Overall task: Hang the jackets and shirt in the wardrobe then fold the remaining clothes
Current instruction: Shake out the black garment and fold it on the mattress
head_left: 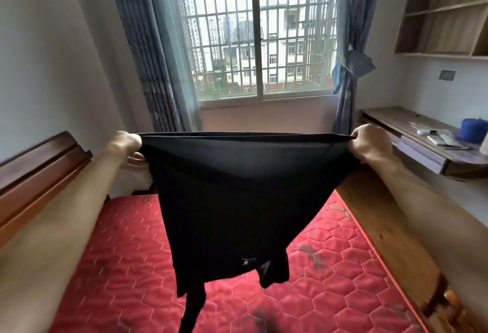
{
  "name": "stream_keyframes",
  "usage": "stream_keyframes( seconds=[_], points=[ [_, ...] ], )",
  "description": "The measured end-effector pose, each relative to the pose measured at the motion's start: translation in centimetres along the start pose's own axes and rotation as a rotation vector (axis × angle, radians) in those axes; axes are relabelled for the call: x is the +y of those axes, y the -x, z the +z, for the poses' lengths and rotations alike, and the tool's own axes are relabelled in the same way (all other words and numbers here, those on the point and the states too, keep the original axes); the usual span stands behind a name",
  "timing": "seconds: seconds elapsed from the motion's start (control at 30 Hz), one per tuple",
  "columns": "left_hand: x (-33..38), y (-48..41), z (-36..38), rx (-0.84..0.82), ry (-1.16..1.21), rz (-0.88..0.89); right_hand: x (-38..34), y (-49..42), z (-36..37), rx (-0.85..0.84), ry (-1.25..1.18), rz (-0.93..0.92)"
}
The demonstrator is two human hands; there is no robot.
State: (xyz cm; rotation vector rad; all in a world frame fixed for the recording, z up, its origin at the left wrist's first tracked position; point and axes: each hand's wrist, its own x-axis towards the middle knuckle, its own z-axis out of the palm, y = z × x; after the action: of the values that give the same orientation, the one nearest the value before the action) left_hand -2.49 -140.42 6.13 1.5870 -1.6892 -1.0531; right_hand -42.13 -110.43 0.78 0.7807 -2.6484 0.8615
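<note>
- Head view: black garment (237, 200) held up in the air over the middle of the red quilted mattress (113, 266).
- Plain dark cloth, top edge pulled taut and nearly level from fist to fist, doubled into two thin lines there.
- Narrowing downward, with a small pale mark low down and a loose strip dangling past the bottom of the picture.
- Left hand (126, 145) clenched round the left end of the top edge, fingers curled into the cloth.
- Right hand (368, 143) grasping the right end likewise, knuckles up, cloth bunched in the fist.
- Red quilting in plain sight on both sides of the cloth, with dark smudges toward the right edge and the near edge.
- Wooden headboard (39, 171) along the left edge of the bed; wooden side rail (383, 232) along the right edge.
- Beyond the far edge: barred window (256, 42) between grey-blue curtains (158, 63).
- Right of the rail and apart from it: wall-mounted desk (422, 153) carrying small items and a blue object (472, 130), with open shelves (443, 15) above.
</note>
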Motion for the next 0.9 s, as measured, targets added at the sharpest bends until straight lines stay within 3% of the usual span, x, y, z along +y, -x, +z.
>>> stream_keyframes(
  seconds=[0.17, 0.27, 0.4, 0.5, 0.67, 0.73, 0.8, 0.9],
  points=[
    [-3.1, -1.0, -2.0, -0.005, 0.247, -0.113, 0.8, 0.3, -0.4, 0.027, -0.075, 0.042],
    [-4.4, -2.1, -2.5, -0.065, -0.001, 0.032, -0.1, 0.2, -0.7, 0.028, -0.175, -0.015],
    [-2.6, -0.8, -1.2, -0.540, -0.428, 0.126, -4.4, -0.2, -1.3, 0.035, -0.292, -0.200],
    [0.2, 1.7, 3.2, -0.703, -0.444, 0.306, -9.4, 0.9, -1.1, -0.024, -0.378, -0.322],
    [5.5, 7.5, 12.4, -0.759, -0.109, 0.629, -15.1, 3.8, 0.7, -0.087, -0.381, -0.576],
    [6.6, 8.5, 15.0, -0.648, -0.049, 0.748, -15.5, 4.2, 1.3, -0.065, -0.450, -0.641],
    [7.4, 8.8, 16.0, -0.531, 0.005, 0.799, -15.0, 4.1, 1.7, -0.031, -0.482, -0.656],
    [8.2, 9.4, 16.1, -0.512, 0.076, 0.791, -13.0, 4.2, 2.8, 0.083, -0.441, -0.650]
  ],
)
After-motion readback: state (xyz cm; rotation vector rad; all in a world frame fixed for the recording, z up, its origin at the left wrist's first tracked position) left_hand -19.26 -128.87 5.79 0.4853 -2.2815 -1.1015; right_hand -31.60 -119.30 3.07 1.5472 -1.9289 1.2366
